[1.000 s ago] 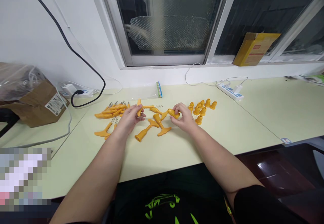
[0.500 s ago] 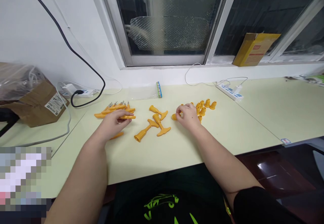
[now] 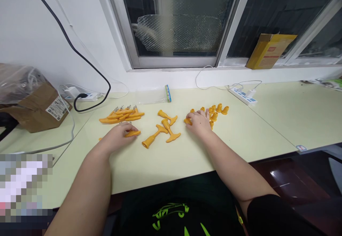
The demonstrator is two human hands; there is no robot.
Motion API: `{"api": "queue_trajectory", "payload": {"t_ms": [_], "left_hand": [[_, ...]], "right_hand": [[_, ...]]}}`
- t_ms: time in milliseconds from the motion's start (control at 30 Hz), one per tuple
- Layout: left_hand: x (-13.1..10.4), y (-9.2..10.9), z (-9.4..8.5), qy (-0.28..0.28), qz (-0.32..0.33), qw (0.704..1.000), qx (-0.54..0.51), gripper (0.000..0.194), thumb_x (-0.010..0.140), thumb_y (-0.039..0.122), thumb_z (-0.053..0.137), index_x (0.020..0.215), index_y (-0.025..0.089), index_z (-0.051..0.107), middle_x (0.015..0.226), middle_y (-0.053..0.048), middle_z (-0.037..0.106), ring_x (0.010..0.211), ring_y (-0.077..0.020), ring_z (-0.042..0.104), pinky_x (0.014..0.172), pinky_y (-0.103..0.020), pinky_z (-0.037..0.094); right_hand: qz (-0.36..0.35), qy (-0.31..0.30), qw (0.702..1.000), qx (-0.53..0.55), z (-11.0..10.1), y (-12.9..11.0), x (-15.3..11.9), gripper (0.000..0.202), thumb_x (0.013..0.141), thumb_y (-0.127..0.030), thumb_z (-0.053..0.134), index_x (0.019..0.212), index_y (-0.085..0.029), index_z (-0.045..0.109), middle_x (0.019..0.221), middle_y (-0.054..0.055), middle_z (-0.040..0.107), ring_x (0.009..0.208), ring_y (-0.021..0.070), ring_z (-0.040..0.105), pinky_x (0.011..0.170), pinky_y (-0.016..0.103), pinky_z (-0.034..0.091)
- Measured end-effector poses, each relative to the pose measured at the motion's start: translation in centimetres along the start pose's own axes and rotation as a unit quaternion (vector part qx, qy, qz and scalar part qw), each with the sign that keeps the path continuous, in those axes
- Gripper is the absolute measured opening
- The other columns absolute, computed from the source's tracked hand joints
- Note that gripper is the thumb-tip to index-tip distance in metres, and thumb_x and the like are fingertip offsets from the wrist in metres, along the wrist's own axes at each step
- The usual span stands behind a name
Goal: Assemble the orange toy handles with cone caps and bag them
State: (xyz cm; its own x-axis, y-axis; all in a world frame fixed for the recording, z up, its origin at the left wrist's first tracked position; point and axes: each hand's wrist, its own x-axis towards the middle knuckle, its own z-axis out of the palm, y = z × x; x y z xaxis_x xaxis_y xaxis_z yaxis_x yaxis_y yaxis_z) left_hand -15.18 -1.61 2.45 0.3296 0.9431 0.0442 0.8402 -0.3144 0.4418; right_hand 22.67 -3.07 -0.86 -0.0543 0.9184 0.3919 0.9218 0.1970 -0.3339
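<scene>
My left hand is closed on a yellow corkscrew handle, held low over the table in front of a pile of similar corkscrew handles with metal spirals. My right hand has its fingers closed around a yellow bell-shaped cap, partly hidden by the fingers. More yellow caps stand behind and to the right of this hand. Between my hands lie three corkscrews, each a T-shaped handle joined to a cap.
A clear plastic bag lies toward the wall. At the left are a cardboard box and a black cable. A power strip is at the back right, below a yellow carton on the windowsill.
My left hand has come nearer the table's front edge with a corkscrew handle, away from the pile. My right hand stays among the caps, its fingers now lower over one cap.
</scene>
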Motion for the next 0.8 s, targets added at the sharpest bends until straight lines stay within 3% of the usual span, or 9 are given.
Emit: {"api": "queue_trajectory", "payload": {"t_ms": [267,467,600,800], "left_hand": [[0.1,-0.4,0.7,0.012,-0.022,1.000,0.007,0.029,0.075,0.049,0.070,0.092,0.026,0.077,0.101,-0.006,0.074,0.089,-0.0272,0.066,0.075,-0.034,0.050],[0.2,1.1,1.6,0.022,0.003,1.000,0.015,0.030,0.081,0.053,0.066,0.094,0.027,0.075,0.099,-0.006,0.073,0.092,-0.0276,0.066,0.074,-0.034,0.049],[0.2,1.9,1.9,0.012,0.008,1.000,0.009,0.028,0.082,0.050,0.065,0.093,0.026,0.074,0.096,-0.006,0.072,0.089,-0.0273,0.065,0.073,-0.035,0.048],[0.5,1.5,2.2,0.029,0.003,1.000,0.003,0.023,0.078,0.045,0.068,0.089,0.026,0.073,0.097,-0.007,0.072,0.095,-0.0301,0.065,0.080,-0.038,0.050]], "right_hand": [[0.006,-0.029,0.999,-0.019,0.0,-0.6,-0.1,0.031,0.078,-0.014,0.069,0.106,-0.026,0.069,0.093,0.008,0.074,0.114,0.0364,0.054,0.118,0.073,-0.002],[0.000,0.003,1.000,-0.016,0.1,-1.0,0.0,0.018,0.082,-0.019,0.065,0.096,-0.025,0.074,0.101,0.010,0.071,0.116,0.0366,0.051,0.120,0.072,0.004],[0.015,-0.011,1.000,-0.009,0.5,-0.6,-0.1,0.015,0.082,-0.020,0.065,0.091,-0.025,0.075,0.100,0.010,0.071,0.115,0.0379,0.052,0.119,0.074,0.004],[0.005,0.005,1.000,-0.028,0.5,-0.7,-0.1,0.036,0.079,-0.005,0.058,0.107,-0.024,0.072,0.111,0.012,0.067,0.120,0.0366,0.050,0.122,0.070,0.006]]}}
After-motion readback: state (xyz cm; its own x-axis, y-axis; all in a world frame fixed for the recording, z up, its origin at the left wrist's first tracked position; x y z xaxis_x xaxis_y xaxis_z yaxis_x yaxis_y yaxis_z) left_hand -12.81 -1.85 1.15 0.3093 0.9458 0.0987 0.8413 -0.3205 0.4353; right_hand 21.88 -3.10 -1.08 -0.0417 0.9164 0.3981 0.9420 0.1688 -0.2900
